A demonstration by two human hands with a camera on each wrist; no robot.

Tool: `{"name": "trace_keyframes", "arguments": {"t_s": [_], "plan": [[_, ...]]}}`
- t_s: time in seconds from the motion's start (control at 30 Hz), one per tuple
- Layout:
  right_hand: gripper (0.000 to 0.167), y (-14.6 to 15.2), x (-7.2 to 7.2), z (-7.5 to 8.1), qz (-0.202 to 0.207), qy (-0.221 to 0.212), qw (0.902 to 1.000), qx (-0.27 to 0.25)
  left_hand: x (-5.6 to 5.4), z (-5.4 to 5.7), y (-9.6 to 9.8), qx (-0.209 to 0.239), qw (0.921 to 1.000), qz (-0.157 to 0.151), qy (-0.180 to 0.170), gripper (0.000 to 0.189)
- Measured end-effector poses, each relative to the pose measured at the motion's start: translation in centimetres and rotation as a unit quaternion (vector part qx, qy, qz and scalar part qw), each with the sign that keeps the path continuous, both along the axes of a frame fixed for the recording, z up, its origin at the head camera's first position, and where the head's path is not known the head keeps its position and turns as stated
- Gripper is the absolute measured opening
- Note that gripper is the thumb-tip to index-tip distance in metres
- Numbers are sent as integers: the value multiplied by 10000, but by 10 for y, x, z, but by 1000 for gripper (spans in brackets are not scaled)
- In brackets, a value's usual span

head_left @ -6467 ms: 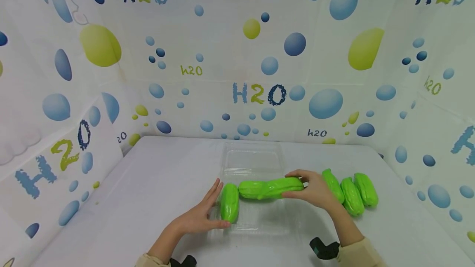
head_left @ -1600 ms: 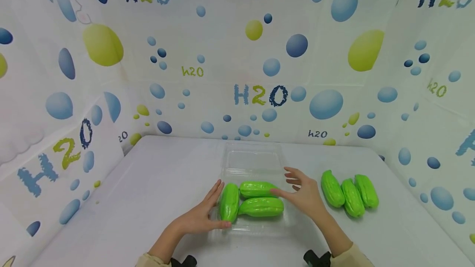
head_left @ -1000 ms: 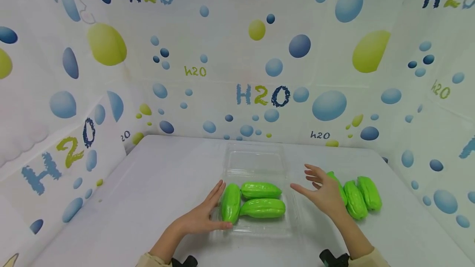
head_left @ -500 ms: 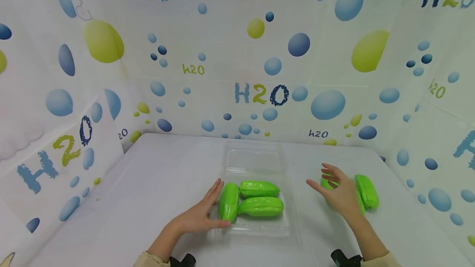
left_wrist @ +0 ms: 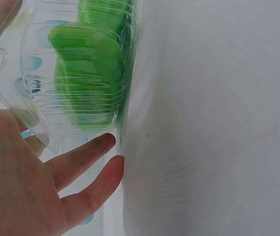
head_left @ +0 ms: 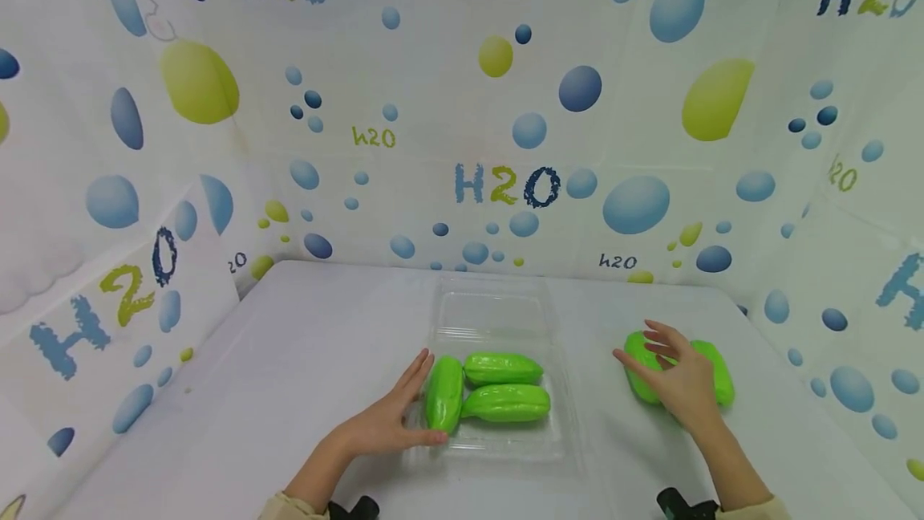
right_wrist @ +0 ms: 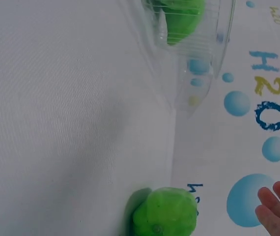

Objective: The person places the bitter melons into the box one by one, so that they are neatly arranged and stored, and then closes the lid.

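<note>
My left hand (head_left: 390, 421) rests against the left side of a clear plastic hinged container (head_left: 537, 449), fingers straight and thumb at its near edge. Inside lie three glossy, bright green, ribbed, elongated vegetables: one (head_left: 443, 396) lengthwise at the left, two crosswise, one (head_left: 503, 368) behind the other (head_left: 507, 404). In the left wrist view, straight fingers show under the clear ribbed wall. My right hand (head_left: 682, 383) is over the loose green vegetables on the right, fingers spread and holding nothing. It covers most of the middle one; the left one (head_left: 637, 383) and right one (head_left: 724, 379) show partly.
The container's lid (head_left: 494, 313) lies folded back behind it. Everything stands on a white tabletop (head_left: 325, 327). A white sheet (head_left: 426, 71) printed with blue and green drops walls the table at the back and both sides.
Earlier my right hand placed a green vegetable in the container, at the back, and let it go. Since then it has moved right, over the loose vegetables. My left hand has stayed put.
</note>
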State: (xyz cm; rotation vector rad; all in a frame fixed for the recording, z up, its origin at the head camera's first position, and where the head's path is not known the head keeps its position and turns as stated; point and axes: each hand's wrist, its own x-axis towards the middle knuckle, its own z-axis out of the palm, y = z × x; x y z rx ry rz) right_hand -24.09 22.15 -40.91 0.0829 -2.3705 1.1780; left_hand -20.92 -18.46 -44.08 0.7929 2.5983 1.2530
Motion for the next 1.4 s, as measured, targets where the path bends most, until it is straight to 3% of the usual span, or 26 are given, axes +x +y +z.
{"name": "trace_keyframes", "arguments": {"t_s": [0.03, 0.1, 0.33, 0.47, 0.63, 0.87, 1.07, 1.17, 1.4], "plan": [[68, -1, 3, 5, -2, -48, 10000, -27, 0, 0, 0, -3, 10000, 10, 17, 106], [67, 6, -1, 0, -68, 29, 10000, -13, 1, 0, -1, 15, 10000, 12, 13, 106], [71, 61, -50, -60, -734, 480, 9938, 688, 3, -1, -2, -35, 10000, 29, 21, 106], [74, 79, -61, -74, -836, 503, 9928, 694, 4, 0, -3, -27, 10000, 37, 16, 106], [75, 82, -58, -67, -984, 409, 9909, 824, 4, 1, -3, -65, 10000, 49, -4, 106], [72, 60, -18, -23, -772, -61, 9960, 437, 0, 1, -2, -44, 10000, 26, 17, 106], [69, 45, 9, 6, -926, -237, 9948, 357, 0, 1, -2, -44, 10000, 14, 48, 107], [72, 57, 4, -1, -1106, -348, 9922, 467, 0, 1, -2, -42, 10000, -12, 47, 107], [75, 111, -35, -53, -1405, -199, 9872, 726, -1, 0, -1, -68, 9999, -42, 89, 106]]}}
